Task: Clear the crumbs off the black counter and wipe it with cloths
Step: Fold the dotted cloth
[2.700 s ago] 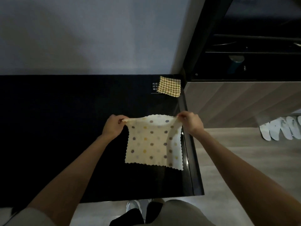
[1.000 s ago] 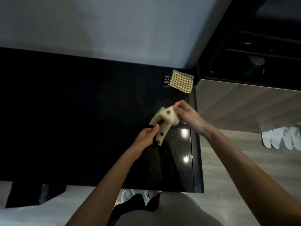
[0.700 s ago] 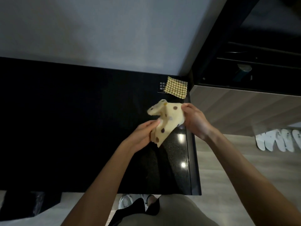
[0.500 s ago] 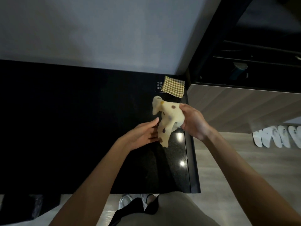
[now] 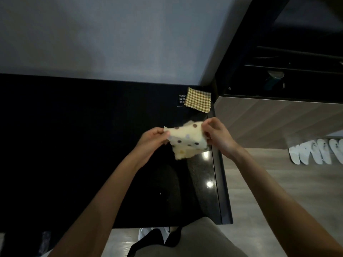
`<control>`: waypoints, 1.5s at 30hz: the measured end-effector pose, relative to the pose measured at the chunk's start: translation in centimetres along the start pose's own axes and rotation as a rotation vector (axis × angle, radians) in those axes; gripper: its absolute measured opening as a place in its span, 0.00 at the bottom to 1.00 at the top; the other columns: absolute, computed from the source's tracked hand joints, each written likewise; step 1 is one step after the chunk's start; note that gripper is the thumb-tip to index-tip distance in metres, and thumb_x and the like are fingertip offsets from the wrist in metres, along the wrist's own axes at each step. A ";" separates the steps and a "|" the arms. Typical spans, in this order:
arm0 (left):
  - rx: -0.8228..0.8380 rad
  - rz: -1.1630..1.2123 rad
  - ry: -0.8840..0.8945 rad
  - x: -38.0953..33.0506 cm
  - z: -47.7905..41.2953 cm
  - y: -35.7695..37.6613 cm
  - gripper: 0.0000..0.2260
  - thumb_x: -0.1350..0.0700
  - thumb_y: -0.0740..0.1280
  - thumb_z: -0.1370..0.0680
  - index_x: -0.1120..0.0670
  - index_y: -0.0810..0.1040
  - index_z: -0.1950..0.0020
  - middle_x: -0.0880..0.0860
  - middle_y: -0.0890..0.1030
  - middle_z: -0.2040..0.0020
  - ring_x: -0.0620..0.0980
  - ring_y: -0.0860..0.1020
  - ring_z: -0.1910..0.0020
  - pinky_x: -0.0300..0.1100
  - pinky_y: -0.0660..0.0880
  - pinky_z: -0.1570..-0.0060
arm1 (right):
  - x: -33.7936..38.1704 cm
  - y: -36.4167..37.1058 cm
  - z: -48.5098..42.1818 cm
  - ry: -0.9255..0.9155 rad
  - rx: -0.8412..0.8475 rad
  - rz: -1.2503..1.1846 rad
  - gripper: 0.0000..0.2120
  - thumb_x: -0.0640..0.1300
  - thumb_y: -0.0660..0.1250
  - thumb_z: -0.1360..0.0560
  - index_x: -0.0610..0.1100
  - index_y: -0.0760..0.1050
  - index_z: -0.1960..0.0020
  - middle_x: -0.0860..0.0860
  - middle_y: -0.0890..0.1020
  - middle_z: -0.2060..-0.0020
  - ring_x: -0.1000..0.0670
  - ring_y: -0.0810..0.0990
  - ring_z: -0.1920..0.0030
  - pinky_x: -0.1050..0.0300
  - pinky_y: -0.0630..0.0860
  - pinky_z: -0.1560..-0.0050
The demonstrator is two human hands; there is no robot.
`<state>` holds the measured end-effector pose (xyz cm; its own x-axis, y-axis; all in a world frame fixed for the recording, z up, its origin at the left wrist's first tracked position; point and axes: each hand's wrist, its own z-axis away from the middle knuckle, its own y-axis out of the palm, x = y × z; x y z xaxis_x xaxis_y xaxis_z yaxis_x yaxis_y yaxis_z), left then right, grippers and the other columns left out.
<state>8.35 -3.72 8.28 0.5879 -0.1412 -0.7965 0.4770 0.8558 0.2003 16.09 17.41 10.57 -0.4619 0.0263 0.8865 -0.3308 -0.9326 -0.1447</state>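
A cream polka-dot cloth (image 5: 187, 140), folded into a small rectangle, hangs just above the right end of the black counter (image 5: 74, 145). My left hand (image 5: 150, 140) pinches its left edge and my right hand (image 5: 217, 135) grips its right edge. A yellow checked cloth (image 5: 198, 99) lies flat at the counter's back right corner, partly over a small white printed label. No crumbs are visible on the dark surface.
A grey wall runs behind the counter. To the right stands a wood-fronted cabinet (image 5: 278, 117) with a dark open shelf above it. White slippers (image 5: 315, 153) lie on the pale floor at far right. The counter's right edge (image 5: 220, 182) is close to my right arm.
The cloth was spread flat on the counter; both hands lifted and folded it. In the last half second my left hand took hold of its left edge again and stretched it into a compact rectangle.
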 end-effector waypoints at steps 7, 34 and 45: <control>-0.203 -0.276 0.155 -1.8 -4.0 -2.6 0.21 0.58 0.73 0.29 0.48 0.69 0.40 0.52 0.79 0.49 0.45 0.79 0.51 0.36 0.77 0.55 | -0.5 2.4 -4.9 -0.129 0.065 0.118 0.14 0.37 0.69 0.26 0.43 0.75 0.40 0.47 0.82 0.53 0.50 0.82 0.52 0.61 0.80 0.56; -0.489 -0.915 -0.021 5.1 -11.0 -2.2 0.27 0.47 0.67 0.26 0.54 0.65 0.30 0.55 0.69 0.34 0.54 0.66 0.36 0.46 0.67 0.39 | -8.2 7.8 -11.9 0.142 -0.105 0.703 0.21 0.57 0.67 0.27 0.47 0.73 0.38 0.48 0.80 0.45 0.45 0.74 0.41 0.44 0.75 0.41; -0.419 -0.894 0.130 0.1 -17.2 -4.7 0.12 0.48 0.66 0.24 0.53 0.76 0.44 0.50 0.79 0.49 0.44 0.75 0.53 0.39 0.71 0.55 | -3.7 5.5 -18.0 0.009 0.105 0.555 0.11 0.51 0.70 0.27 0.45 0.76 0.50 0.49 0.81 0.55 0.52 0.79 0.55 0.56 0.78 0.56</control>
<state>-5.07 0.84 -2.52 0.0366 -0.7854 -0.6178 0.4254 0.5717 -0.7016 1.14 18.70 -1.42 -0.5508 -0.4758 0.6857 0.0471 -0.8380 -0.5436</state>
